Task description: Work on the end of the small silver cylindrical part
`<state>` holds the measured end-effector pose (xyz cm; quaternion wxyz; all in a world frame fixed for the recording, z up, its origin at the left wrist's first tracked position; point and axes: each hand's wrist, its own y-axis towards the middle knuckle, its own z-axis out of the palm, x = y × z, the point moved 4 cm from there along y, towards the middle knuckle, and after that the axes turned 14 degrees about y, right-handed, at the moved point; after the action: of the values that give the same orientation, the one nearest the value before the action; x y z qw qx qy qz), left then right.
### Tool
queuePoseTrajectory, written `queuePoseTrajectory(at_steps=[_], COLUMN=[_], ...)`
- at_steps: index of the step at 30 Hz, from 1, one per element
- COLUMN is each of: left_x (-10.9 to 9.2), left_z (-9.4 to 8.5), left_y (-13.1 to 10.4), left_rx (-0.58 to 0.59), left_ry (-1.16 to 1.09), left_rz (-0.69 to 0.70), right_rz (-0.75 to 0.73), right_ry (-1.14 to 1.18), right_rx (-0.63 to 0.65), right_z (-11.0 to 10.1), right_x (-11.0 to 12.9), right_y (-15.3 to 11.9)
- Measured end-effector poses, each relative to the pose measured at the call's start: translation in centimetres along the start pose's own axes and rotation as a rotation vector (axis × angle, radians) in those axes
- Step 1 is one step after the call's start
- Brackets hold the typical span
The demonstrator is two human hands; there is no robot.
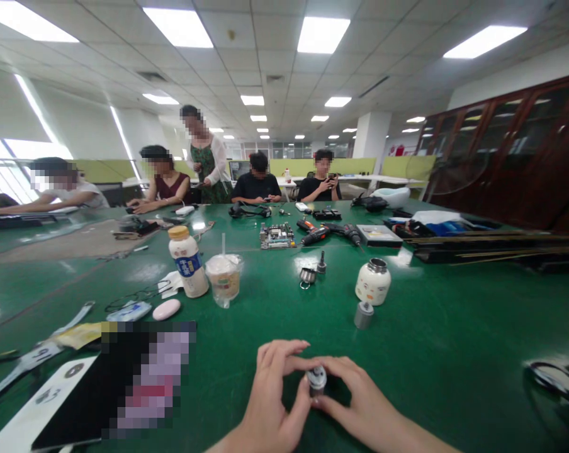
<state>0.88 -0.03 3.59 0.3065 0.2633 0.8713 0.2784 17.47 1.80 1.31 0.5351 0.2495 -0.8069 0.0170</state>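
Near the front edge of the green table, a small silver metal cylinder (317,379) stands between my two hands. My left hand (279,393) closes on its left side with thumb and fingertips. From the right, my right hand (353,393) pinches the same cylinder, thumb low and fingers across its far side. The fingers cover part of its body; its top shows. A similar grey metal cylinder (364,315) stands apart, ahead and to the right. Just behind that one is a white lidless bottle (373,281) with a printed pattern.
A metal cup-like part (307,276) and a dark fitting (321,262) lie ahead. Farther back are a circuit board (277,236) and power drills (315,234). A drink cup (224,280), milk bottle (188,267) and tablet (95,390) occupy the left. Several people sit or stand beyond.
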Motion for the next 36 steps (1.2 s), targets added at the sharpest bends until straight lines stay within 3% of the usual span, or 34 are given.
queuePoseTrajectory(at_steps=[11,17,22,28,36], left_x=[-0.3,1.3,1.4,1.2,1.4], left_z=[-0.4,-0.8,-1.0,-0.7,-0.6], left_y=[-0.4,-0.6,-0.1,-0.2,-0.2], left_rx=[-0.044,-0.108,-0.122,-0.128,-0.039], left_ry=[0.010,0.040,0.054,0.011,-0.084], left_rz=[-0.186,-0.254,-0.293,-0.312,-0.276], right_rz=[-0.098,-0.271,-0.397,-0.359,-0.292], right_ry=[-0.156,-0.305,-0.422,-0.396,-0.409], right_rx=[0.009,0.035,0.001,0.044,0.046], right_z=[0.9,2.3,2.7,2.5,2.5], right_x=[1.2,0.0,-0.9,0.6,1.1], right_y=[1.2,3.2,3.5,3.1,2.7])
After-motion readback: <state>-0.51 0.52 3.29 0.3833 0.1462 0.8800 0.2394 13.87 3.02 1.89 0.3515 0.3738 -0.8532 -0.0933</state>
